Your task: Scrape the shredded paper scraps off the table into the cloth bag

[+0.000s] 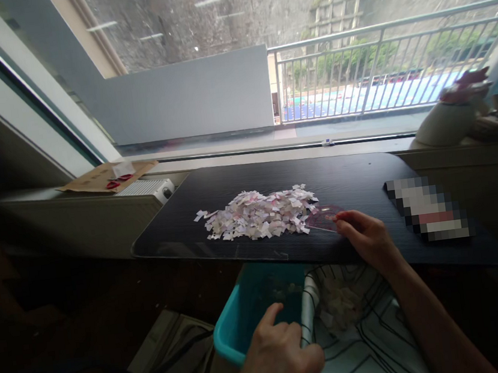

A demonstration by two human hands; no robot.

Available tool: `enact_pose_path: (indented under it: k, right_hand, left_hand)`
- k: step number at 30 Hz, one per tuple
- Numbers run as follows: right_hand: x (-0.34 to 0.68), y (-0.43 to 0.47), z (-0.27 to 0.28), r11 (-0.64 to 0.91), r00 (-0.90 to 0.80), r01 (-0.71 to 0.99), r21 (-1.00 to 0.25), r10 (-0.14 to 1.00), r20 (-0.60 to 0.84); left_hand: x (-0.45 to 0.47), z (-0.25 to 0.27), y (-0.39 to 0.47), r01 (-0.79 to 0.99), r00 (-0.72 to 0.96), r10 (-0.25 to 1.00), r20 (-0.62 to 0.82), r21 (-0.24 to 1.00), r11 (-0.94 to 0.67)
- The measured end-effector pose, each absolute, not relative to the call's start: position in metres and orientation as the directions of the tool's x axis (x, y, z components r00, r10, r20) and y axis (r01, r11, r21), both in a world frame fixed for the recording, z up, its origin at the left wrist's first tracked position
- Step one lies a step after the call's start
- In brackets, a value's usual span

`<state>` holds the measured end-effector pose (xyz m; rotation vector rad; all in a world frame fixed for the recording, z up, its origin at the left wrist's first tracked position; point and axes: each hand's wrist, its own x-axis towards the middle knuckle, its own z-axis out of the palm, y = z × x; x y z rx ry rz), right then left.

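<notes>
My right hand [366, 235] reaches over the dark tabletop [342, 172]. Its thumb and fingertips are pinched on a thin, see-through pinkish plastic piece [323, 217], which lies against the right side of a heap of small cut paper pieces [261, 214]. Below the table's front edge, my left hand [280, 349] is over the rim between a teal bin [232, 327] and a white cloth with black lines [368, 347]. One finger stretches out over the bin and the others bend loosely. I see nothing held in it.
A blurred-out flat object [428, 210] lies at the table's right. Red-handled scissors [119, 181] rest on brown paper [89, 179] by a white radiator [147, 191]. Crumpled pale paper [340, 305] sits in the cloth. A pale figurine [440, 120] stands on the windowsill.
</notes>
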<state>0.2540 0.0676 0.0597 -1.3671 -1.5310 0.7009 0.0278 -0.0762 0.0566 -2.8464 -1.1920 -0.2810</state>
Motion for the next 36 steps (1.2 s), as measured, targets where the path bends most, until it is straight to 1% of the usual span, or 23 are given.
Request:
enact_pose_path:
  k: [3,5,6,8,11,16,20,23,25,28,33,36]
  right_hand:
    - [0.251,0.067,0.059,0.232,0.045,0.536,-0.811,0.952,0.302]
    - [0.25,0.066,0.059,0.236,0.031,0.56,-0.794,0.952,0.305]
    - [0.25,0.066,0.06,0.24,0.019,0.563,-0.791,0.953,0.303]
    - [0.251,0.065,0.061,0.257,-0.008,0.562,-0.786,0.952,0.305]
    - [0.251,0.064,0.063,0.277,-0.003,0.539,-0.796,0.945,0.327]
    - [0.251,0.064,0.062,0.261,0.006,0.546,-0.796,0.949,0.315]
    - [0.252,0.063,0.062,0.257,0.058,0.521,-0.814,0.941,0.334]
    - [0.252,0.062,0.063,0.275,0.025,0.488,-0.828,0.944,0.328]
    - [0.251,0.062,0.063,0.262,0.023,0.502,-0.825,0.949,0.315]
    - [0.25,0.062,0.064,0.237,0.074,0.524,-0.818,0.944,0.321]
    - [0.25,0.062,0.063,0.268,0.016,0.525,-0.808,0.946,0.324]
    - [0.251,0.062,0.064,0.249,0.065,0.533,-0.809,0.941,0.332]
  left_hand:
    - [0.014,0.043,-0.083,0.746,0.624,0.732,0.275,0.07,-0.662]
    - [0.004,0.034,-0.088,0.743,0.594,0.723,0.352,0.106,-0.661]
    - [0.0,0.032,-0.09,0.749,0.579,0.732,0.358,0.122,-0.651]
    - [-0.007,0.031,-0.094,0.753,0.581,0.758,0.296,0.157,-0.639]
    - [-0.013,0.038,-0.098,0.762,0.585,0.776,0.237,0.168,-0.626]
    - [-0.013,0.05,-0.099,0.763,0.585,0.783,0.211,0.185,-0.619]
    - [-0.012,0.052,-0.099,0.757,0.584,0.784,0.209,0.209,-0.619]
    - [-0.012,0.051,-0.1,0.762,0.58,0.79,0.198,0.21,-0.612]
    - [-0.011,0.051,-0.101,0.763,0.578,0.794,0.189,0.22,-0.608]
    - [-0.01,0.051,-0.102,0.767,0.565,0.803,0.189,0.237,-0.596]
    - [-0.01,0.048,-0.102,0.76,0.571,0.799,0.192,0.246,-0.602]
    - [-0.01,0.046,-0.103,0.762,0.566,0.803,0.186,0.252,-0.596]
